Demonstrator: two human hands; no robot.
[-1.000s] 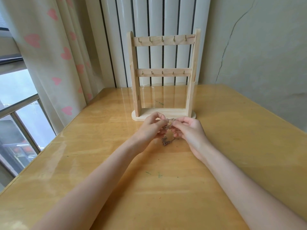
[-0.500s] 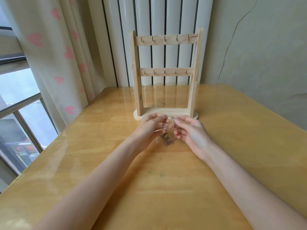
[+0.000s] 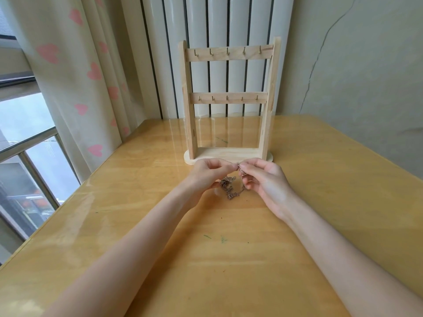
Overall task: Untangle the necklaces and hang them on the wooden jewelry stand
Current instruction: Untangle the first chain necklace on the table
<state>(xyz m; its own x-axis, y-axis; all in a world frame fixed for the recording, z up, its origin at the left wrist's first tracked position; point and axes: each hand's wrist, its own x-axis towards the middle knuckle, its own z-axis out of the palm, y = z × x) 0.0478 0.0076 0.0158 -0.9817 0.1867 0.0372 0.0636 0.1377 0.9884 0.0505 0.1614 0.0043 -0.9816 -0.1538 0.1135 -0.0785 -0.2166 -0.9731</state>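
Head view, and we're looking down both forearms to the middle of the table (image 3: 137, 225). Our left hand (image 3: 207, 177) and right hand (image 3: 263, 179) meet just in front of the stand (image 3: 229, 101), fingertips almost touching. Both are pinching the necklaces (image 3: 231, 187): left thumb and forefinger are curled onto the chain at the top, and the right thumb and forefinger nip it right beside them, the other right fingers curled in below. From that pinch the dark, coppery chains hang down in a knotted clump between the two palms, and a small blocky pendant (image 3: 233, 195) sits at the bottom, on or just above the tabletop; we can't tell which. How many chains are in the knot, we can't make out either.

Just past our hands, the stand is upright on its oval base, with two crossbars and a row of five small hooks (image 3: 227, 52) on each, all bare. Behind it runs a white ribbed radiator (image 3: 217, 30). Far left, a curtain (image 3: 75, 76) with pink hearts hangs beside a window (image 3: 23, 145). To the right, a cracked wall (image 3: 354, 65).
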